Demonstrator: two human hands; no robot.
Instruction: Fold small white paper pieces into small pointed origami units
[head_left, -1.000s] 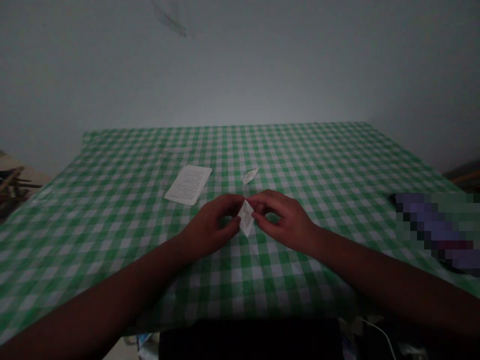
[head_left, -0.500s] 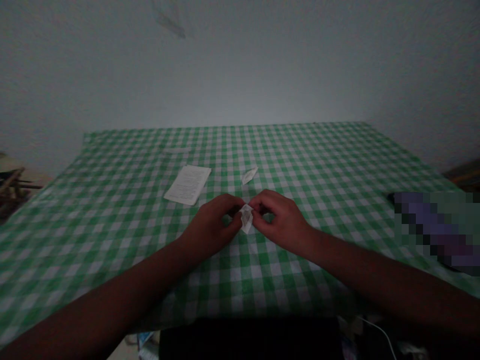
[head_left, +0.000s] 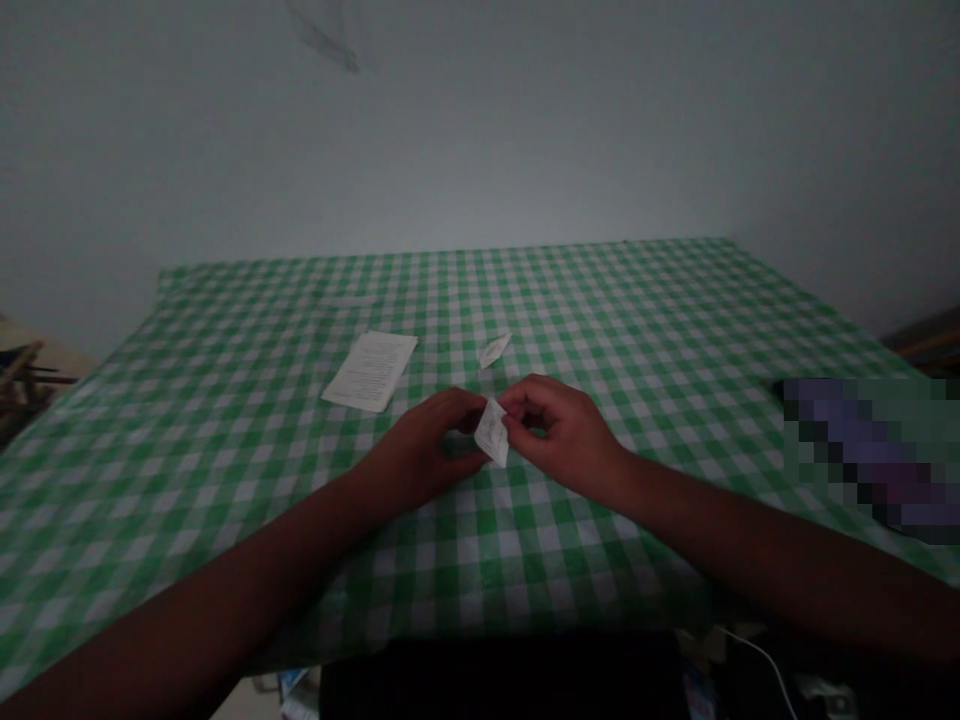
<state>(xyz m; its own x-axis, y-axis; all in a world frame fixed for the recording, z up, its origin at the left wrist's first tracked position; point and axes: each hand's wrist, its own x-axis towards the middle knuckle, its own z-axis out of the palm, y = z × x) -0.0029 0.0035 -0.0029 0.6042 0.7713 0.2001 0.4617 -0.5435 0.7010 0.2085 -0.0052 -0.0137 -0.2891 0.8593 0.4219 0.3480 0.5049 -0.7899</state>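
In the head view, the right hand (head_left: 566, 425) pinches a small folded paper (head_left: 492, 432) by its right side, above the near part of the counter (head_left: 637, 300), around the middle of the near edge. The left hand (head_left: 424, 448) curves around the paper's other side, finger and thumb apart at its edges; whether it grips cannot be told. The step in hand looks like turning or shaping the folds; the next move probably calls for a firm left pinch, then careful pressing along a crease. Toward the far edge lies another folded piece (head_left: 495, 350), and left of it a stack of printed sheets (head_left: 371, 370). Open room stretches to the far corners; a blurred-out object (head_left: 870, 450) takes up the right edge.
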